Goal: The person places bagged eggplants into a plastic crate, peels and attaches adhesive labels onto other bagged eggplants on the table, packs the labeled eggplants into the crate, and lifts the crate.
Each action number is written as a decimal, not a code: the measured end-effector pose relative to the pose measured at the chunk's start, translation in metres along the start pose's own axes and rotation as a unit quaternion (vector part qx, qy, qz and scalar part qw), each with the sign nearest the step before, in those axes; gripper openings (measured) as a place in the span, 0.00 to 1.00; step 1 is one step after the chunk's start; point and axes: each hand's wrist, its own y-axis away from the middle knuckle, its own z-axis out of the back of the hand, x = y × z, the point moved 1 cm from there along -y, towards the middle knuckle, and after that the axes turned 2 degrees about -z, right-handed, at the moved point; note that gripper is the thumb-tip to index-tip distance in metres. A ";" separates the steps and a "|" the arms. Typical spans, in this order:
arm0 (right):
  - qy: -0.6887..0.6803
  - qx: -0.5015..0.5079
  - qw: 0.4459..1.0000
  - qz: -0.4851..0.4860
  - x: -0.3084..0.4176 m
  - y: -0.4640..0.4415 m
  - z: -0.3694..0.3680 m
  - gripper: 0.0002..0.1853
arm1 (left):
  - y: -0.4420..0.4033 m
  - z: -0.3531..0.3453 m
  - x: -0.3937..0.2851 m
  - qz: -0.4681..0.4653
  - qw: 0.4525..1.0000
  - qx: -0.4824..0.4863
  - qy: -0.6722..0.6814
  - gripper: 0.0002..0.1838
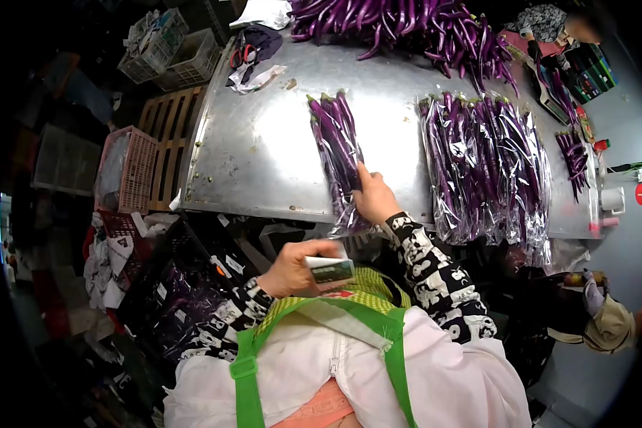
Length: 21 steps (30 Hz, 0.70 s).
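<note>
My left hand [292, 267] is closed around a small stack of labels [332, 270] in front of my apron. My right hand [374, 197] grips the lower right side of a bag of long purple eggplants [335, 135], which lies on the metal table [257, 157] with its clear loose end at the near edge. Right of it, several bagged eggplants [478, 157] lie side by side, and one bag bears a white label. A large heap of loose eggplants [406, 28] covers the far side of the table.
Red-handled scissors [242, 55] lie by a dark cloth at the far left corner. A pink basket [126, 170], a wooden pallet [167, 143] and grey crates [192, 60] stand left of the table. A white mug [612, 200] is at the right. Other people are at both sides.
</note>
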 end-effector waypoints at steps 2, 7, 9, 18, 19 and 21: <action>0.048 0.008 0.998 0.031 0.033 0.007 -0.002 0.36 | -0.004 -0.011 -0.008 0.012 0.995 -0.053 0.085 0.14; 0.078 0.007 0.996 0.041 0.055 0.014 -0.047 0.40 | -0.045 -0.007 -0.016 -0.241 0.969 -0.012 -0.056 0.08; 0.085 0.053 0.994 0.053 0.035 0.003 -0.033 0.39 | -0.062 -0.006 -0.026 -0.177 0.982 -0.064 -0.009 0.05; -0.539 0.104 0.834 0.048 0.041 0.042 0.094 0.18 | -0.098 -0.004 0.002 -0.084 0.988 -0.128 0.015 0.05; -0.437 0.075 0.893 0.081 0.044 0.045 0.097 0.17 | -0.101 -0.008 0.001 -0.083 0.988 -0.126 0.014 0.05; -0.479 0.074 0.873 0.045 0.046 0.048 0.096 0.16 | -0.103 -0.013 0.000 -0.096 0.979 -0.170 0.053 0.06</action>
